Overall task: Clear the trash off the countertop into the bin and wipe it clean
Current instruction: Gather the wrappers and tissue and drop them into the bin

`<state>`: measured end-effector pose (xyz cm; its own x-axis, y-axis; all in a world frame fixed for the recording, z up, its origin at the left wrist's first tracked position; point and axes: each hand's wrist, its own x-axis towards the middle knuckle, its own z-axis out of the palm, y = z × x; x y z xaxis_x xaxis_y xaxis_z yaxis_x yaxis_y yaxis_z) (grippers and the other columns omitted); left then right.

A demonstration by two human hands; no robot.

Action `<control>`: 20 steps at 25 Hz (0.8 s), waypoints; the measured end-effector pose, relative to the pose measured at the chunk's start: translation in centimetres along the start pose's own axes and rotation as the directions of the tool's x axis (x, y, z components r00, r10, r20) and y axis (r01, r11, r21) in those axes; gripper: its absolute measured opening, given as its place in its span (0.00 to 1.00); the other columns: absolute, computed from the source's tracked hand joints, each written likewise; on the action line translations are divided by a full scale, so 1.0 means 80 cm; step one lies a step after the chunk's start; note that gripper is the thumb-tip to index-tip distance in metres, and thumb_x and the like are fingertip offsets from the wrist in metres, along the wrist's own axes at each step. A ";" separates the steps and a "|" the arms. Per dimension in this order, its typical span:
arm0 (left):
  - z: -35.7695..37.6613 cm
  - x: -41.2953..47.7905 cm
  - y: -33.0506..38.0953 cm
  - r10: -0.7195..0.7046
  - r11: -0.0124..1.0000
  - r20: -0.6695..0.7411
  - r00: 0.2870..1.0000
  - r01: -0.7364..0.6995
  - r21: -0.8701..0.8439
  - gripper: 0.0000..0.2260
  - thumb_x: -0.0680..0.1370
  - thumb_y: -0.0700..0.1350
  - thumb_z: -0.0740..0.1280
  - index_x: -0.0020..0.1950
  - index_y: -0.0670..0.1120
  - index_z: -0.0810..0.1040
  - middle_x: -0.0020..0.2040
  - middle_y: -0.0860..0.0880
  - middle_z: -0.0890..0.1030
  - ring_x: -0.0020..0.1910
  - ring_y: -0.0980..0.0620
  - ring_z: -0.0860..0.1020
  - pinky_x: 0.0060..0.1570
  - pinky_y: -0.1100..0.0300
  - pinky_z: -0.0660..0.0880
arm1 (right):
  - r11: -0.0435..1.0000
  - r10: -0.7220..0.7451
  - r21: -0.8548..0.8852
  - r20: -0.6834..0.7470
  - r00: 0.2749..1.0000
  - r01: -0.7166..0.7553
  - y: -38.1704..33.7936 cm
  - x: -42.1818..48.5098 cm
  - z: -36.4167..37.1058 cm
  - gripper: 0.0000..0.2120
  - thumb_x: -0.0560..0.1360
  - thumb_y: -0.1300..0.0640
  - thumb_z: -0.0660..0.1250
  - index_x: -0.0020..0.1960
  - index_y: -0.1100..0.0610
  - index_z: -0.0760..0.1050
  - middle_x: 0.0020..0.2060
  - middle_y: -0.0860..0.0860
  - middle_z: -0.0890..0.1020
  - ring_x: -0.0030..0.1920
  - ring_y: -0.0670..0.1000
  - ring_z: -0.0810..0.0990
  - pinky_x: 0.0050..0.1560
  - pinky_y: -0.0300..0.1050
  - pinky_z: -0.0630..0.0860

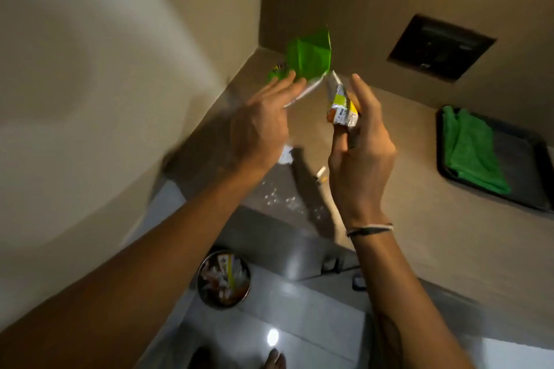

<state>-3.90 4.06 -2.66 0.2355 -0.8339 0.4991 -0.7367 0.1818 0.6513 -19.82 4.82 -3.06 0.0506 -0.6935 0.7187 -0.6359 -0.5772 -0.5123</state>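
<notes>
My left hand (263,123) reaches over the countertop (404,177) and touches a green snack bag (308,54) near the back corner; its fingers look extended and blurred, so the grip is unclear. My right hand (359,141) is shut on a small yellow and white wrapper (341,105), held above the counter. A crumpled white scrap (286,156), a cigarette butt (321,174) and scattered white crumbs (287,201) lie on the counter. A round metal bin (223,278) with wrappers inside stands on the floor below the counter's edge.
A black tray (515,156) with a folded green cloth (470,147) sits at the right of the counter. A dark recessed panel (440,48) is set in the back wall. A beige wall closes the left side. My foot (274,359) shows on the glossy floor.
</notes>
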 end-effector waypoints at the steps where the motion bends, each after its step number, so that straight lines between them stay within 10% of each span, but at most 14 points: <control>1: -0.032 -0.033 -0.009 -0.012 1.000 -0.110 0.994 0.011 -0.014 0.24 0.79 0.29 0.60 0.73 0.42 0.81 0.73 0.44 0.80 0.73 0.46 0.79 0.74 0.53 0.75 | 0.993 -0.002 0.121 -0.006 1.000 0.002 -0.031 -0.033 -0.005 0.31 0.77 0.67 0.66 0.77 0.49 0.70 0.67 0.45 0.82 0.58 0.50 0.86 0.56 0.39 0.80; 5: -0.125 -0.220 -0.054 -0.154 0.979 -0.255 0.955 0.182 0.089 0.17 0.84 0.32 0.61 0.72 0.36 0.80 0.71 0.40 0.82 0.71 0.44 0.81 0.71 0.57 0.75 | 0.947 -0.025 0.309 0.331 0.943 -0.083 -0.110 -0.213 0.002 0.19 0.82 0.62 0.66 0.72 0.52 0.74 0.65 0.45 0.80 0.58 0.50 0.84 0.61 0.42 0.80; 9: -0.111 -0.403 -0.110 -0.222 0.920 -0.137 0.965 0.254 0.297 0.19 0.88 0.40 0.55 0.71 0.37 0.81 0.71 0.40 0.81 0.69 0.43 0.82 0.66 0.53 0.77 | 0.950 0.116 0.106 0.751 0.650 -0.292 -0.079 -0.355 0.053 0.15 0.81 0.55 0.67 0.67 0.51 0.73 0.60 0.51 0.83 0.57 0.55 0.84 0.55 0.53 0.83; 13: -0.032 -0.531 -0.208 -0.435 0.826 0.090 0.896 0.358 0.436 0.19 0.80 0.32 0.65 0.70 0.39 0.82 0.70 0.40 0.83 0.66 0.40 0.84 0.58 0.45 0.83 | 0.957 0.272 -0.202 0.874 0.402 -0.208 0.008 -0.461 0.125 0.16 0.81 0.54 0.71 0.66 0.55 0.74 0.61 0.58 0.81 0.60 0.59 0.82 0.59 0.52 0.81; 20: 0.162 -0.611 -0.407 -0.565 0.795 0.481 0.670 0.288 0.533 0.27 0.81 0.42 0.70 0.81 0.44 0.71 0.77 0.41 0.76 0.74 0.37 0.76 0.71 0.41 0.76 | 0.977 0.202 -0.214 0.892 0.405 -0.015 0.138 -0.615 0.277 0.15 0.81 0.56 0.70 0.63 0.63 0.77 0.57 0.64 0.82 0.57 0.67 0.79 0.55 0.60 0.81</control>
<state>0.36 32.18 -55.67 0.2690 -0.9122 -0.3091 -0.8563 -0.3734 0.3568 -12.22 22.99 -54.48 0.5788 -0.7820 -0.2315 -0.7868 -0.4607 -0.4107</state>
